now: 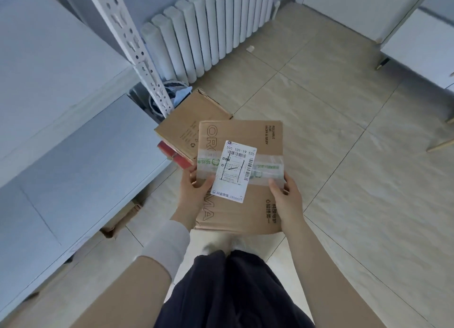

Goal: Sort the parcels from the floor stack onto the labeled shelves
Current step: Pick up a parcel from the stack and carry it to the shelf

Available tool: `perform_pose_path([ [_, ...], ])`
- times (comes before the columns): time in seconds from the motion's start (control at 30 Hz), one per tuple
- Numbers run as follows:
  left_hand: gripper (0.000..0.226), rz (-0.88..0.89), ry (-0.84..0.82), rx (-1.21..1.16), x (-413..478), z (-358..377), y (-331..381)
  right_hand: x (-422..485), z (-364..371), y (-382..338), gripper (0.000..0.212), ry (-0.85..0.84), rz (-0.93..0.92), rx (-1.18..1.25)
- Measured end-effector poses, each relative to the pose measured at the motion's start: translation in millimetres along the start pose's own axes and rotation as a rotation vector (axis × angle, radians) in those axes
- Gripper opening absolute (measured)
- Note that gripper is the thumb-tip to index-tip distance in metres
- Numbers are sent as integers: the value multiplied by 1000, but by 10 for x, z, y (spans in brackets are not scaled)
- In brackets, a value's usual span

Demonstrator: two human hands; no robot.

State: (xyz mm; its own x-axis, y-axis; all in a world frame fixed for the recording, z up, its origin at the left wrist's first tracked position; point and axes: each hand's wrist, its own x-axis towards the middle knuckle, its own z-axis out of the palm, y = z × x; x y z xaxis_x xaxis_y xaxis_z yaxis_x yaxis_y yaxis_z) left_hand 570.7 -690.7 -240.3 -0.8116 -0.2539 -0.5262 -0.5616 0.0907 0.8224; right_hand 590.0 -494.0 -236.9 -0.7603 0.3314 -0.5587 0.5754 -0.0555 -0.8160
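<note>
A: What is at the left of the frame?

B: The shelves [73, 136], pale boards on a slotted white post. I cannot read any shelf labels from here. Just right of the post, left of centre, the stack [186, 121] sits on the floor [344, 155]: a brown box on top with something red under it.

A: And the parcel?

B: At centre frame, held level above the floor, and its far left corner overlaps the stack in this view. The left hand [194, 192] grips the parcel [235, 136] by its left edge, thumb on top. The fingers below are hidden. A white label [234, 171] lies across the tape [265, 170] on the top face. The right hand [286, 195] grips the right edge the same way, its thumb on the tape.

A: How will it handle?

B: It is a flat, stiff cardboard carton taped shut, so it should keep its shape. I would judge it light to moderate, since thumbs at the edges are enough to hold it. The tape looks slick, so bare cardboard gives better purchase. Two opposite edges with the fingers underneath is a sound hold, and it leaves the label uncovered for reading.
</note>
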Motion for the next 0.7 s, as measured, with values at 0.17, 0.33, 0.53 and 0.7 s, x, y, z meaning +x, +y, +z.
perform_pose_path([
  [0.17, 44, -7, 112, -85, -350, -381, -182, -340, 197, 63, 44, -92, -57, -34],
  [0.33, 48, -7, 217, -137, -789, -747, -413, -719, 392, 250, 39, -189, -100, -100],
  [0.53, 44, 13, 367, -166, -1410, -1175, -701, -1190, 563, 379, 35, -365, -196, -156],
  [0.7, 49, 35, 519, -266, -1953, -1308, -975, -1439, 609, 503, 28, -514, -274, -250],
])
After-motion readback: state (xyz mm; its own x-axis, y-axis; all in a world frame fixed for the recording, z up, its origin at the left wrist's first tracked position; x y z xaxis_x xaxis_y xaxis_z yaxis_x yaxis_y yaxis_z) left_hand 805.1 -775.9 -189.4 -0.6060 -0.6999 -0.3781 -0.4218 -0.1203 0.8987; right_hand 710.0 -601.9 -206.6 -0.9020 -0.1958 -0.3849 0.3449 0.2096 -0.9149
